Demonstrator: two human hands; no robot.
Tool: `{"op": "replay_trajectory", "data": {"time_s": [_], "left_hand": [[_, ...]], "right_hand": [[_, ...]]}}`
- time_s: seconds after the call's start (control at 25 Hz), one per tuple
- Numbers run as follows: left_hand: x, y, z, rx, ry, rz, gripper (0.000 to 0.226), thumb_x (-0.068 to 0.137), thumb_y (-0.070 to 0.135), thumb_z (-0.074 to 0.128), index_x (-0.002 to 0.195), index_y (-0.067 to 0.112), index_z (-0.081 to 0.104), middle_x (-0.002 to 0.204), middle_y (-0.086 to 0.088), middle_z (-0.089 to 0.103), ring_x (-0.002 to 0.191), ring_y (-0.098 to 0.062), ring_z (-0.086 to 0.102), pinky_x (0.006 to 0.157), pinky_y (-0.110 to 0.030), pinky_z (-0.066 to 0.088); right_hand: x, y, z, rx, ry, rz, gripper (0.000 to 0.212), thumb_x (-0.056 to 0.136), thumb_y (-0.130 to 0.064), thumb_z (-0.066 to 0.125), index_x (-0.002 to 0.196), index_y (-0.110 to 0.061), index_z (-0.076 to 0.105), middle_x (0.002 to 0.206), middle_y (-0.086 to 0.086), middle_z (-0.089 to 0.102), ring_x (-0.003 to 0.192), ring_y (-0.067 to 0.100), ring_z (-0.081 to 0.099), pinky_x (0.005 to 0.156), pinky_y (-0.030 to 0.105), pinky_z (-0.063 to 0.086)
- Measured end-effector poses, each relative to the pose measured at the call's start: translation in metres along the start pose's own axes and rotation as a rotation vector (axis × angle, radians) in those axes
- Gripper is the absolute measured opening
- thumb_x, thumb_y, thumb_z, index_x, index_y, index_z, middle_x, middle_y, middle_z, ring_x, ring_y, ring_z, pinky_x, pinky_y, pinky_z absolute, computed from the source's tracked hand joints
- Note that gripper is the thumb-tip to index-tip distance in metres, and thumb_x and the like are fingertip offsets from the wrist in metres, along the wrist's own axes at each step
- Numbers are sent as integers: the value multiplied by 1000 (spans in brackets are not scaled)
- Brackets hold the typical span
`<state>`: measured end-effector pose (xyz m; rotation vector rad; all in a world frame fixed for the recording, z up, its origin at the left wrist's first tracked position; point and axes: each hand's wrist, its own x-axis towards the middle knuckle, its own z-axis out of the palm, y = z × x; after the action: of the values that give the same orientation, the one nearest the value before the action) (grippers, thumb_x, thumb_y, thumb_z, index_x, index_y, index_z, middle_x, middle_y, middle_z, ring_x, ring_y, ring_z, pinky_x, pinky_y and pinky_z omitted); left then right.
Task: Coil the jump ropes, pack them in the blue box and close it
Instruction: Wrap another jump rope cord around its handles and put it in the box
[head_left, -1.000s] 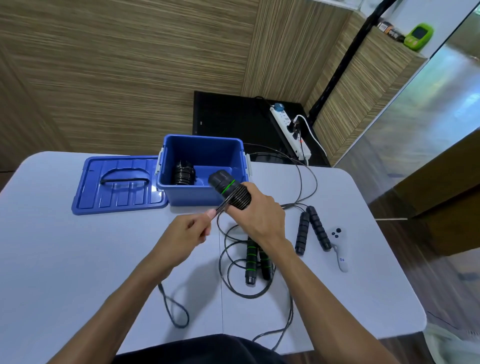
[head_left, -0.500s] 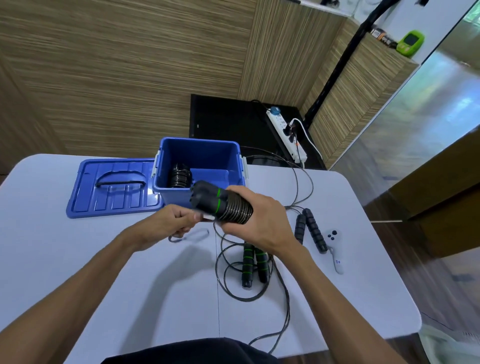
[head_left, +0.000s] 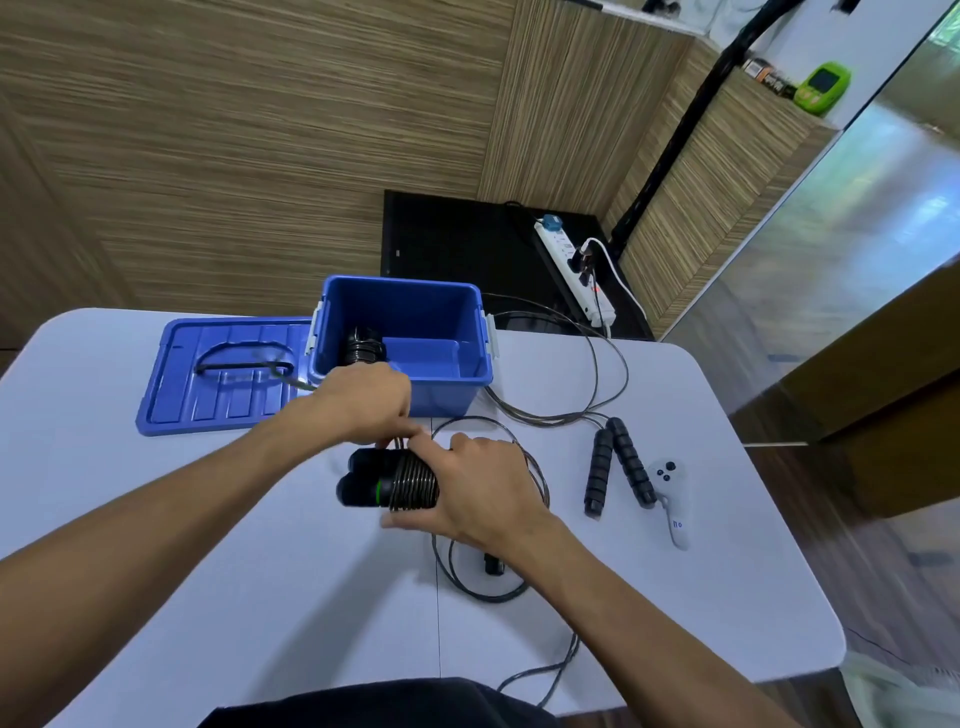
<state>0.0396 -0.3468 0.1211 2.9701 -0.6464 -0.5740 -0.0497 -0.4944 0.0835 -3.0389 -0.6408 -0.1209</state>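
Observation:
My right hand (head_left: 483, 493) grips a pair of black handles with green bands (head_left: 374, 483), cord wound round them, held sideways just above the table. My left hand (head_left: 363, 402) pinches the loose end of that cord right above the bundle. The open blue box (head_left: 405, 384) stands behind my hands with one coiled black rope (head_left: 361, 348) inside at its left. Its blue lid (head_left: 218, 379) lies flat to the left. A second rope's black foam handles (head_left: 618, 467) lie on the table to the right, their cord looping toward the box. Another rope's cord loops (head_left: 483, 587) lie under my right wrist.
A white handheld controller (head_left: 672, 499) lies right of the foam handles. Loose cord trails off the table's near edge (head_left: 550, 670). Behind the table a power strip (head_left: 576, 270) rests on a black mat on the floor. The white table (head_left: 208, 545) ends close on the right.
My right hand lowered the wound handles and turned them sideways near the table. My left hand rose over them with the cord end. The view tilted downward slightly.

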Motion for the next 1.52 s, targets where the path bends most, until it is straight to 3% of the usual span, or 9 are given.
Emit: {"op": "replay_trajectory", "data": {"time_s": [0.2, 0.4, 0.52, 0.72, 0.88, 0.96, 1.08, 1.28, 1.52], "left_hand": [[-10, 35, 10, -120, 175, -120, 23, 99, 25, 45, 81, 10, 48, 93, -14, 55, 84, -31, 55, 67, -35, 40], [-21, 34, 35, -705, 437, -241, 12, 94, 19, 56, 96, 8, 61, 90, -10, 68, 81, -26, 63, 74, -41, 53], [-33, 35, 48, -753, 540, -232, 13, 95, 22, 57, 89, 10, 55, 77, -7, 68, 71, -23, 63, 66, -40, 52], [-39, 36, 53, -898, 467, -221, 24, 99, 29, 49, 80, 16, 56, 64, 6, 68, 54, -9, 52, 54, -24, 41], [-40, 33, 55, -1634, 130, -283, 31, 102, 34, 42, 89, 12, 61, 57, 8, 52, 52, -8, 34, 46, -18, 30], [-42, 34, 60, -1779, 65, -331, 32, 101, 37, 43, 96, 11, 61, 57, 7, 43, 50, -8, 30, 43, -18, 26], [-43, 44, 70, -1346, 294, -366, 33, 97, 44, 47, 101, 13, 55, 59, 3, 50, 54, -11, 43, 49, -20, 32], [-46, 50, 81, -720, 652, -201, 16, 98, 35, 47, 101, 19, 44, 54, 6, 47, 45, -15, 43, 44, -26, 29], [-47, 44, 77, -312, 737, -155, 16, 96, 25, 54, 88, 12, 61, 69, 0, 50, 59, -17, 37, 43, -23, 20]], "right_hand": [[19, 12, 0, -46, -106, 138, 71, 79, -72, 60, 134, -28, 44, 100, 2, 67, 93, 25, 63, 63, 33, 33], [25, 18, 2, 30, 2, 307, 56, 80, -69, 58, 114, -25, 51, 87, 3, 67, 77, 28, 64, 57, 31, 34], [30, 25, -3, 53, -11, 369, 58, 81, -72, 55, 118, -28, 49, 91, 2, 65, 77, 26, 62, 57, 30, 34], [28, 27, 3, 74, 22, 374, 60, 79, -72, 56, 121, -30, 47, 93, 3, 65, 80, 25, 63, 58, 30, 38], [27, 28, 4, 74, 28, 366, 66, 79, -77, 55, 125, -31, 46, 96, 4, 65, 84, 26, 63, 60, 30, 38], [26, 28, 6, 74, 28, 364, 69, 78, -79, 53, 127, -32, 45, 98, 4, 65, 85, 26, 64, 60, 30, 38], [22, 28, 8, 121, 27, 382, 71, 80, -76, 54, 136, -33, 41, 101, 4, 64, 88, 27, 64, 62, 30, 40], [24, 32, 8, 113, 19, 429, 70, 81, -73, 55, 136, -32, 39, 103, 5, 64, 89, 29, 65, 67, 35, 46], [24, 34, 4, 109, -9, 456, 65, 81, -75, 56, 127, -29, 45, 101, 3, 63, 86, 26, 63, 63, 32, 39]]}}
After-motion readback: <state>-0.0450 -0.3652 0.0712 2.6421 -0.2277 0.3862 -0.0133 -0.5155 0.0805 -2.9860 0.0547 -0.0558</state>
